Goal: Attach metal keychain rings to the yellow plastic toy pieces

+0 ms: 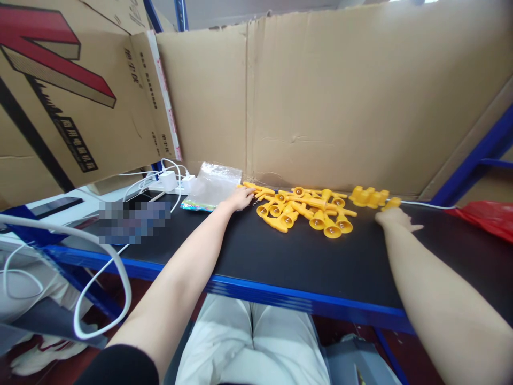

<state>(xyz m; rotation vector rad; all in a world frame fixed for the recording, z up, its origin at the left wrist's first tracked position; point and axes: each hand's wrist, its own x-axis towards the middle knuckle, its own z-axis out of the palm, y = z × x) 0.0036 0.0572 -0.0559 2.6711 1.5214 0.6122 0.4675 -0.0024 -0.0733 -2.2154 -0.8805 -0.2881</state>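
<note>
We see a cardboard box [72, 101] at far left, its printed characters too small to read. On the black counter [280, 256] lies a pile of yellow plastic parts [304, 209]. Both arms stretch forward. Our left hand [239, 199] rests at the pile's left edge beside a clear bag [210, 186], grip loosely spread. Our right hand [395, 218] lies flat, fingers spread, touching one yellow piece [391, 202].

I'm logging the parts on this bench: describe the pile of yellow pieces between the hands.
The pile of yellow pieces looks like glossy moulded plastic: small funnel-shaped parts with stems, lying tumbled on the black table top before the cardboard wall. The left hand touches its left edge; the right hand rests beside a smaller yellow cluster.
</note>
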